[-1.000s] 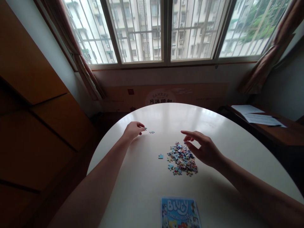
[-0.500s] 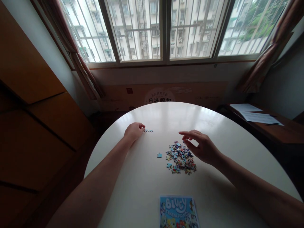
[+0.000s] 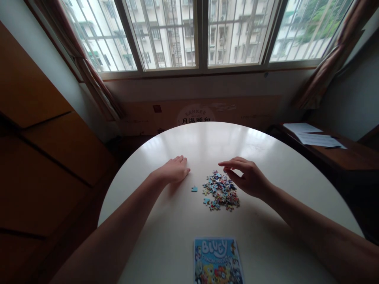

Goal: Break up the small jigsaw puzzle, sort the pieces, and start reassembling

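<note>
My left hand (image 3: pixel 175 169) lies palm down on the white table (image 3: pixel 160 236), its fingers stretched out. The small joined pieces seen there earlier are hidden beneath it. A single light-blue puzzle piece (image 3: pixel 194 189) lies just in front of that hand, apart from the rest. To its right is a loose heap of puzzle pieces (image 3: pixel 220 191), many-coloured and jumbled. Over the heap's far right edge hovers my right hand (image 3: pixel 247 173), index finger extended and thumb apart from it. No piece shows clearly in its fingers.
A blue picture card reading "Bluey" (image 3: pixel 218 260) lies at the table's near side. Papers (image 3: pixel 319 140) and a pen rest on a brown side table at the right. Wooden cabinets (image 3: pixel 53 169) stand left, and a barred window (image 3: pixel 201 35) is ahead.
My left hand has shifted right and flattened, covering the small joined pieces. My right hand stays over the heap, little changed. The whole view has shifted slightly.
</note>
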Demonstrator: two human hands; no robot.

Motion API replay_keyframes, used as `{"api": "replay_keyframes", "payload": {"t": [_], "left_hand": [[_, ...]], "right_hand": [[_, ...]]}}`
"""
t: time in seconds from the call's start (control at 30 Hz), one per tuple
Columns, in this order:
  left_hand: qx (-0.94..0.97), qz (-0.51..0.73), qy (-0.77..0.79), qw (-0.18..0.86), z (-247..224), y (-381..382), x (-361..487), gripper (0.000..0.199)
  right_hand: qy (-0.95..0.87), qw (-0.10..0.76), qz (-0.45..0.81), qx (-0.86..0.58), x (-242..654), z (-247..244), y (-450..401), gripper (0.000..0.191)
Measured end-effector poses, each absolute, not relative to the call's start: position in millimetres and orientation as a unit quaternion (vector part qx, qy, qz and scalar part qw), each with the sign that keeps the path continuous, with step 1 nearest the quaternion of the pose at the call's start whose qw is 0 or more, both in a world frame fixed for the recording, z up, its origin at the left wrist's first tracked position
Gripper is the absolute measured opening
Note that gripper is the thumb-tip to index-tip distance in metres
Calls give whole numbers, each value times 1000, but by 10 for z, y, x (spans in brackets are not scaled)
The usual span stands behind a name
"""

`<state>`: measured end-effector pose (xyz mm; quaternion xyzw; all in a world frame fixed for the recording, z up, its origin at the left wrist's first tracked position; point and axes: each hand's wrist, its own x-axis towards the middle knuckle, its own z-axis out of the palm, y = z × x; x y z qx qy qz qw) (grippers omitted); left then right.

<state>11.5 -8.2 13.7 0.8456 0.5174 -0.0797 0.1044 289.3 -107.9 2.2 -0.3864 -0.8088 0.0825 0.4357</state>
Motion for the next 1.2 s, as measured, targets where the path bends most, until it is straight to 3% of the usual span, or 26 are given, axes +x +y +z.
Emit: {"api": "replay_keyframes", "payload": {"t": [0.27, 0.47, 0.67, 0.8, 1.03, 1.2], "left_hand": [[846, -40, 520, 109, 91, -78, 188, 63], [849, -30, 519, 96, 191, -95, 170, 62], [833, 46, 549, -42, 349, -7, 39, 46], [797, 108, 588, -85, 464, 4, -24, 30], [942, 17, 334, 29, 726, -379, 201, 16], [962, -45, 248, 106, 711, -655, 471, 6]], "right_hand": [[-847, 396, 106, -337, 2820, 62, -1125, 25], [-905, 293, 112, -287, 2661, 85, -1269, 30], [-921, 225, 87, -307, 2569, 88, -1355, 25], [-909, 231, 82, -336, 2525, 66, -1358, 16], [-880, 271, 65, -385, 2600, 42, -1282, 14], [-866, 302, 70, -393, 2738, 83, -1203, 17]]}}
